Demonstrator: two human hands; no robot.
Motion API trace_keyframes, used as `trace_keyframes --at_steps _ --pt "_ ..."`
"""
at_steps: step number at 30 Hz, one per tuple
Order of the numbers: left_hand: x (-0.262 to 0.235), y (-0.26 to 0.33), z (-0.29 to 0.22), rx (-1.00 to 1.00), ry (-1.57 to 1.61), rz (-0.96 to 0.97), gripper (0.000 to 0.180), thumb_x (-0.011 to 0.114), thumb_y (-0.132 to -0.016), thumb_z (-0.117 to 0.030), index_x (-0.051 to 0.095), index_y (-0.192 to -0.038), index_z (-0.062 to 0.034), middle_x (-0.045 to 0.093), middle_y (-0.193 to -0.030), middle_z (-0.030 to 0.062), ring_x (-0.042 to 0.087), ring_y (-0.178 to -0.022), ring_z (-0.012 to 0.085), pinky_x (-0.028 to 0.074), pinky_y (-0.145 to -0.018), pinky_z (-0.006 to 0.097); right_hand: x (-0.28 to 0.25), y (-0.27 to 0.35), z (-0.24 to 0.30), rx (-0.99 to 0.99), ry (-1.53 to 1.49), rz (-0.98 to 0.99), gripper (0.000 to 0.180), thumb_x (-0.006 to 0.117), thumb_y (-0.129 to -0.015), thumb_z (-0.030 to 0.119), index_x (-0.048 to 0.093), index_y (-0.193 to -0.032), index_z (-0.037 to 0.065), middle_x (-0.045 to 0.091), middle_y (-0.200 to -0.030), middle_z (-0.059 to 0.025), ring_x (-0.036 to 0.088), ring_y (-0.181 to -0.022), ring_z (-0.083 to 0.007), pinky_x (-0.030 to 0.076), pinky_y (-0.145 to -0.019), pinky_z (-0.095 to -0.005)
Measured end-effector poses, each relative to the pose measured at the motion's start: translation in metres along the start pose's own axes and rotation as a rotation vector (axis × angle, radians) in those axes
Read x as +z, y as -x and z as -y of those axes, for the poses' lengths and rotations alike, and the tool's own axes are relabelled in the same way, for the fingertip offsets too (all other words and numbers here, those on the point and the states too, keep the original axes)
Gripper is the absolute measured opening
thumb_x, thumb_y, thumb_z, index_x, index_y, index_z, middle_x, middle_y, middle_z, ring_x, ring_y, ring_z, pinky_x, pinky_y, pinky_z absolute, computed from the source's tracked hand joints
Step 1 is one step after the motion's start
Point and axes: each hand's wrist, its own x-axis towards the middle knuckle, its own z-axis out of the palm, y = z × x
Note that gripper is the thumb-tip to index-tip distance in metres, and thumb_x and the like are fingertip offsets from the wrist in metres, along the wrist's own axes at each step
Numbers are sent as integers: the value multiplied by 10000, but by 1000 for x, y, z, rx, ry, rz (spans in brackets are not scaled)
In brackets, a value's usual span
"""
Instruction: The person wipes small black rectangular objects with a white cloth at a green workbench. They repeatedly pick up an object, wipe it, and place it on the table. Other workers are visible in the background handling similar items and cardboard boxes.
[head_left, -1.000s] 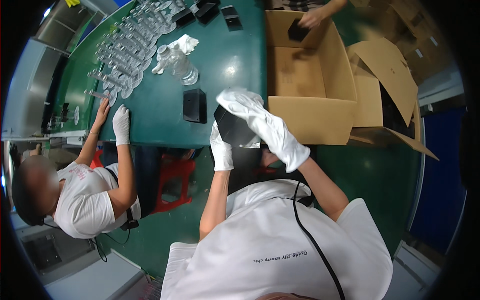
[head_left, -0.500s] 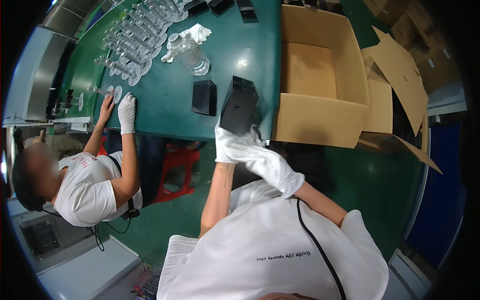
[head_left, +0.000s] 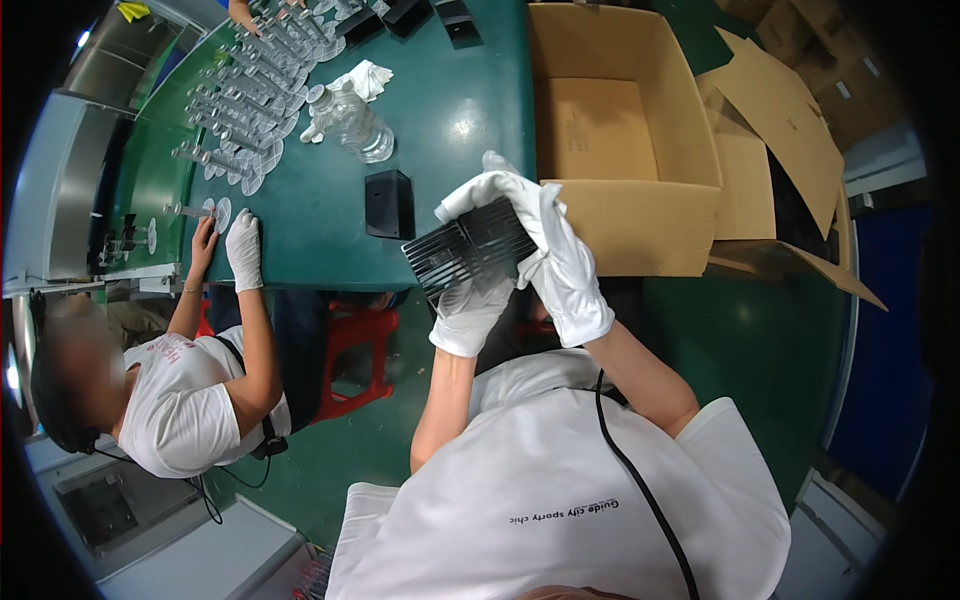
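Note:
A black box-shaped housing with a slatted, ribbed face (head_left: pixel 472 245) is tilted in front of me at the table's front edge. My left hand (head_left: pixel 472 312), in a white glove, grips its lower near side. My right hand (head_left: pixel 562 262), in a loose white glove, wraps round its right and upper sides with the fingers over the top. Both hands are closed on it; some fingertips are hidden behind the housing. A second black box (head_left: pixel 388 204) stands on the green table (head_left: pixel 455 110) to the left, apart from my hands.
Right of the table is an open cardboard box (head_left: pixel 630 225), with another opened carton (head_left: pixel 790 150) beyond. A clear plastic bottle (head_left: pixel 352 125), crumpled white cloth (head_left: pixel 365 80) and several clear stemmed parts (head_left: pixel 245 95) stand left. A co-worker (head_left: pixel 190 390) sits at left near a red stool (head_left: pixel 355 350).
The black housing has turned from upright to tilted, its slatted face now toward me. My right hand has moved up from beside my left hand to its right and top sides.

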Motion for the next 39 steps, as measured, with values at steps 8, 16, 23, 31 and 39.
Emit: trace_keyframes --at_steps 8,16,23,31,39 --pt "22 8 -23 -2 85 133 167 535 -1033 -246 569 -1058 -85 494 -789 29 406 -655 139 428 -725 242 -23 2 -105 475 -400 -11 510 421 -1067 401 498 -1409 29 617 -1224 -79 600 -991 -134 519 -740 -273" --pt "8 -13 -14 704 -1399 -510 283 589 -962 -115 613 -1208 22 680 -1128 132 633 -1030 271 477 -924 367 -62 51 -126 681 -627 -247 466 613 -993 268 534 -1358 -11 660 -1226 -193 663 -1122 -294 536 -987 -389" --pt "19 3 -26 223 -1388 -636 235 700 -879 -195 600 -982 -9 558 -813 60 520 -714 193 441 -678 336 -94 50 -105 355 -331 -349 478 606 -1004 329 567 -1288 -53 663 -1205 -148 697 -1025 -228 608 -828 -351" --pt "14 13 -64 161 -226 -554 286 672 -978 -302 532 -765 -172 413 -626 -63 312 -459 27 235 -418 202 -49 8 -76 119 -99 -368 478 575 -1028 327 538 -1376 0 667 -1212 -111 669 -972 -175 543 -784 -309" --pt "71 44 -45 162 367 -465 294 594 -1016 -350 588 -859 -102 469 -606 -45 370 -443 29 298 -407 179 74 -14 -67 -574 787 45 506 670 -918 195 574 -1413 158 419 -1553 -99 305 -1481 -314 296 -1211 -364"
